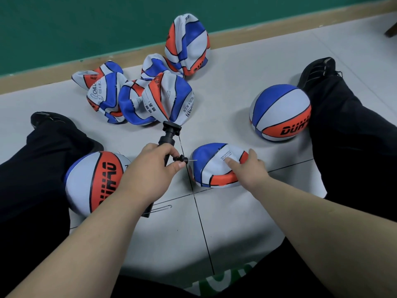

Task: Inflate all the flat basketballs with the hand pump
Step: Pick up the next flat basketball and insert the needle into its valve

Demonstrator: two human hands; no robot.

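Left hand (154, 166): wrapped round the pump (166, 140), thumb and forefinger pinching the black base of the needle (192, 160). The bare tip aims at the flat ball (214, 168).
Right hand (249, 168): fingers apart and laid on the flat ball, forefinger pressing by the small print. It grasps nothing.
Flat ball: on the floor (236, 82) between the legs, just beside the needle tip and not yet touched by it.
Valve: can't pick it out from here. It may sit near that forefinger.
Risk, needle: it's thin. Pushed in at a slant, it could bend or snap.
Risk, finger: the skin is slack, so the tip could skid off and jab the forefinger close by.
Risk, ball: it's pressed, not gripped. A shove from the needle could slide it across the smooth tile.
Risk, grip: one hand is minding both barrel and needle, and either could slip.
Waiting: the pile (120, 97) of flat ones by the wall. There's a full ball (96, 181) at the left leg and another (279, 112) at the right.
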